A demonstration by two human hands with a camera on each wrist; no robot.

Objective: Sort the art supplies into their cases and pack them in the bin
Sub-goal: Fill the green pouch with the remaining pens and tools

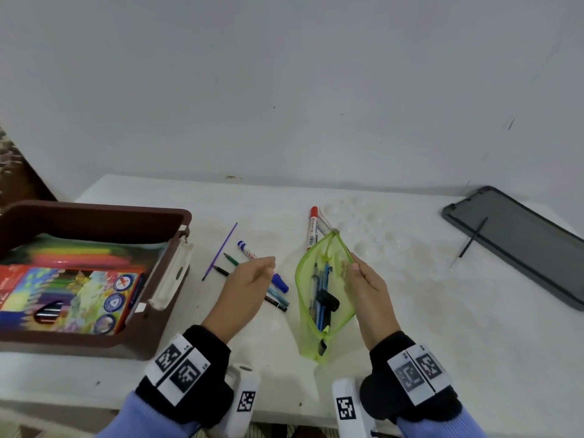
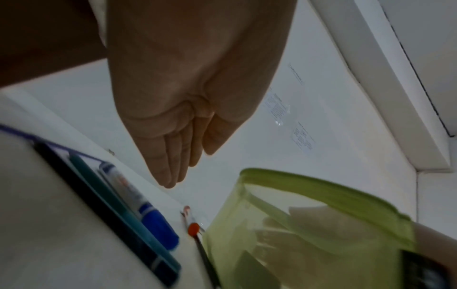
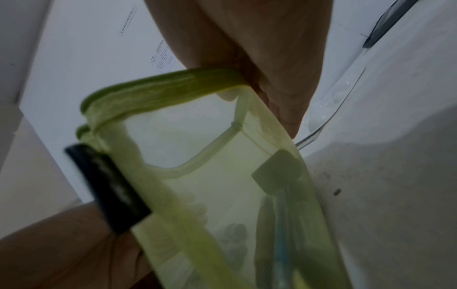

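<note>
A lime-green mesh pouch (image 1: 328,327) stands open on the white table (image 1: 442,311), with several pens and a black block inside. My right hand (image 1: 363,276) pinches the pouch's right rim (image 3: 173,84) and holds it open. My left hand (image 1: 252,276) hovers with straight fingers (image 2: 170,170) just left of the pouch, holding nothing. Below it lie a blue-capped marker (image 1: 279,281), a teal pen (image 1: 278,295) and a black pen (image 1: 278,306). A red-capped marker (image 1: 313,227) and a clear ruler (image 1: 325,224) lie behind the pouch.
A brown bin (image 1: 126,222) at the left holds a colourful pencil box (image 1: 69,298) and a bright case. A purple stick (image 1: 221,249), a green pencil (image 1: 231,259) and a small black piece (image 1: 221,270) lie beside it. A clear palette (image 1: 373,229) and a grey lid (image 1: 518,241) with a brush (image 1: 469,243) sit right.
</note>
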